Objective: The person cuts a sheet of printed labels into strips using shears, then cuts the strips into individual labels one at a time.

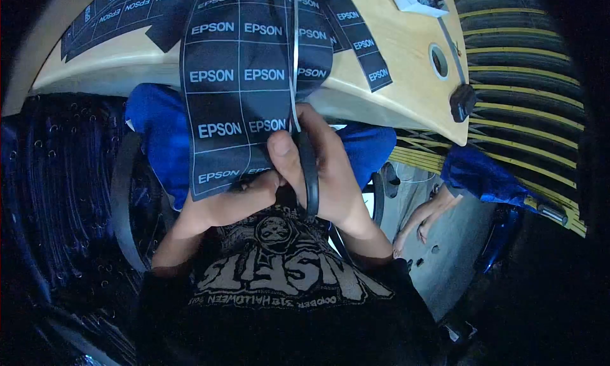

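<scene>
My left hand (238, 207) grips the lower edge of a dark sheet of labels (213, 105), printed with EPSON in white and divided by thin lines. My right hand (330, 175) is closed around the black handles of a pair of scissors (309, 175). The long metal blade points away from me and runs along the sheet near its right side, between label columns. Part of the sheet curves up to the right of the blade. Both hands are close together in front of my chest, and some left fingers are hidden behind the sheet.
Beyond my hands is a pale wooden table (419, 80) with a round hole and a black knob (462, 103) at its right edge. More label strips (362, 42) lie on it. A white piece (416, 0) sits far right. Bare limbs (426, 220) show below blue cloth at right.
</scene>
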Motion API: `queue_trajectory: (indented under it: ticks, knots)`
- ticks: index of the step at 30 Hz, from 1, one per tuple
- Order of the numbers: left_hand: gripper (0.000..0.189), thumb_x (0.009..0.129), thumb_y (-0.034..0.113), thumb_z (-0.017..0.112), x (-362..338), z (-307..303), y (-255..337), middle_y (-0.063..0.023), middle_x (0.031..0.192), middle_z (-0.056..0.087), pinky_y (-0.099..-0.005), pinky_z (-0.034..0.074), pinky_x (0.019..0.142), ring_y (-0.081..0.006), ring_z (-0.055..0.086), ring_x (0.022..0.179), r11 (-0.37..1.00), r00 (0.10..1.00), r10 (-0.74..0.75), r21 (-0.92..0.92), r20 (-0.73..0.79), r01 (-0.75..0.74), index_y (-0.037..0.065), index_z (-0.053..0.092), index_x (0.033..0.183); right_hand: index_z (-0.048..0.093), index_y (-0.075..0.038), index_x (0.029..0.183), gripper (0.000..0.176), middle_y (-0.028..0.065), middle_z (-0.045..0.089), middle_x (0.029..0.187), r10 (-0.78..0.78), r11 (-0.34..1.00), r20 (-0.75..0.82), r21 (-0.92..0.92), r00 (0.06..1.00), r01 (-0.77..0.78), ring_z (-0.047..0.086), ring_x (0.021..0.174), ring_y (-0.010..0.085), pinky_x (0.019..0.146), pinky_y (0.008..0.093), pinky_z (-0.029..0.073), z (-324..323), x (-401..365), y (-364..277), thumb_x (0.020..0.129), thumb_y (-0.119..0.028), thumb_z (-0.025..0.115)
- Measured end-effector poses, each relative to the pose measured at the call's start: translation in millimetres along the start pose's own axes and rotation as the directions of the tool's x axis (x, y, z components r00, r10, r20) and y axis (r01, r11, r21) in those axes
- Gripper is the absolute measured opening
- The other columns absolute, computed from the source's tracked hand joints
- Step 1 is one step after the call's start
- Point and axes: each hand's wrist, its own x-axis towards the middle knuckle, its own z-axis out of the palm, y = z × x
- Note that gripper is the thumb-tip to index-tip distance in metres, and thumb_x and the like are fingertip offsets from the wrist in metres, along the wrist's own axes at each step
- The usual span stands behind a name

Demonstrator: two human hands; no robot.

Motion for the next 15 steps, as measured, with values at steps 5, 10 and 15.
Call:
queue_trajectory:
  ticks: [5,10,15]
  knots:
    - [0.012,0.07,0.003,0.064,0,4,2,-0.0007,0.075,0.059,-0.0242,0.043,0.057,-0.0097,0.056,0.066,0.998,0.998,0.058,0.025,-0.021,-0.057,0.004,0.061,0.081,0.047,0.005,0.108,0.054,0.0118,0.058,0.088,0.005,1.0,-0.015,0.016,1.0,-0.004,0.055,0.081,0.0154,0.073,0.0275,0.044,-2,2,-9,0.083,-0.041,0.061]
    - [0.014,0.067,-0.001,0.062,1,0,5,-0.0001,0.072,0.058,-0.0236,0.041,0.054,-0.0085,0.054,0.063,0.999,1.0,-0.018,-0.048,-0.022,0.017,0.002,0.061,0.08,0.047,0.004,0.106,0.052,0.0109,0.058,0.086,0.144,0.99,0.053,-0.016,0.988,-0.143,0.056,0.077,0.0151,0.069,0.0272,0.045,-5,4,-11,0.083,-0.041,0.061]
    - [0.013,0.067,0.0,0.062,0,-2,6,0.0006,0.071,0.057,-0.0238,0.041,0.053,-0.0084,0.054,0.063,0.996,0.999,-0.052,-0.069,-0.014,0.051,0.003,0.06,0.079,0.048,0.003,0.105,0.05,0.0098,0.058,0.085,0.089,0.996,0.01,-0.013,0.996,-0.089,0.056,0.076,0.0141,0.068,0.0265,0.045,1,7,-5,0.084,-0.039,0.061]
